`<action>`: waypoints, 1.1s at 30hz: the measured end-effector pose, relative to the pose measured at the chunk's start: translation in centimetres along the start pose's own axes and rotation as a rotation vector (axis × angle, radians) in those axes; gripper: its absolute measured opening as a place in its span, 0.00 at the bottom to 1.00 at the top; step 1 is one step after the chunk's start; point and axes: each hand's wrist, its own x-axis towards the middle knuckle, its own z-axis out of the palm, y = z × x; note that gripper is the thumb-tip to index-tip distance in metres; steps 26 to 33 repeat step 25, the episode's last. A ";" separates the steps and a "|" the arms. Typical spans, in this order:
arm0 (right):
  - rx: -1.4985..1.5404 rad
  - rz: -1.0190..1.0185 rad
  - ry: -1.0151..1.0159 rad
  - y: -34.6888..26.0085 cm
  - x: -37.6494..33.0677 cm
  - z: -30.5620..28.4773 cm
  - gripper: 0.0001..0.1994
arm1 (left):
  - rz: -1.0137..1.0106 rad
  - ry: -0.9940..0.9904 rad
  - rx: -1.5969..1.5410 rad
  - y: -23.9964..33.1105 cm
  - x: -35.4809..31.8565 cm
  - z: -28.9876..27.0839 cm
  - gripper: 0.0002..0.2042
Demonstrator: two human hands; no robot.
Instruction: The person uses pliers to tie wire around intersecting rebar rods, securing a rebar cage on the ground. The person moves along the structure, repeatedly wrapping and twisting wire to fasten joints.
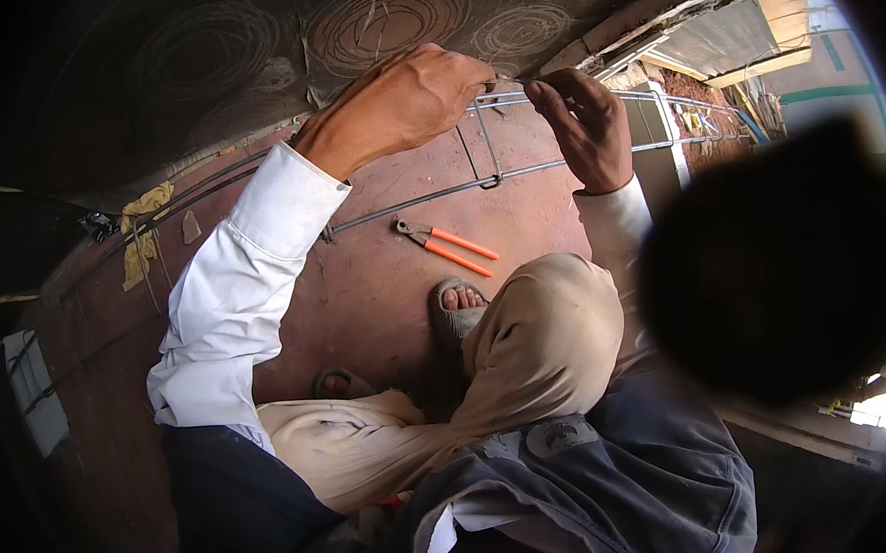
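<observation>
A long frame of steel reinforcing bars (414,200) runs across in front of me, with a bent stirrup (492,144) crossing between its rods. At the frame's far rod, my left hand (404,103) is closed, its fingertips turned away and partly hidden. Just to its right, my right hand (592,129) pinches thumb against fingers. A short stretch of thin wire (511,81) shows between the two hands, its ends lost in the fingers. Below the near rod, orange-handled end-cutting nippers (449,248) lie on the reddish floor, apart from both hands.
Beside the frame's left part hangs a yellow cloth (143,232). A dark wall (251,46) with scratched circles stands behind the frame. My sandalled foot (462,306) is near the nippers. A large dark blurred shape (778,269) blocks the right side.
</observation>
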 end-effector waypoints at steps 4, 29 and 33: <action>0.479 0.228 -0.049 2.7 -6.3 3.5 0.11 | -0.146 -0.025 -0.133 -2.3 -2.1 -1.9 0.11; -0.467 0.042 -0.900 19.0 -15.2 17.3 0.29 | -0.170 0.330 0.119 -2.5 -12.7 -10.0 0.06; -0.467 0.042 -0.900 19.0 -15.2 17.3 0.29 | -0.170 0.330 0.119 -2.5 -12.7 -10.0 0.06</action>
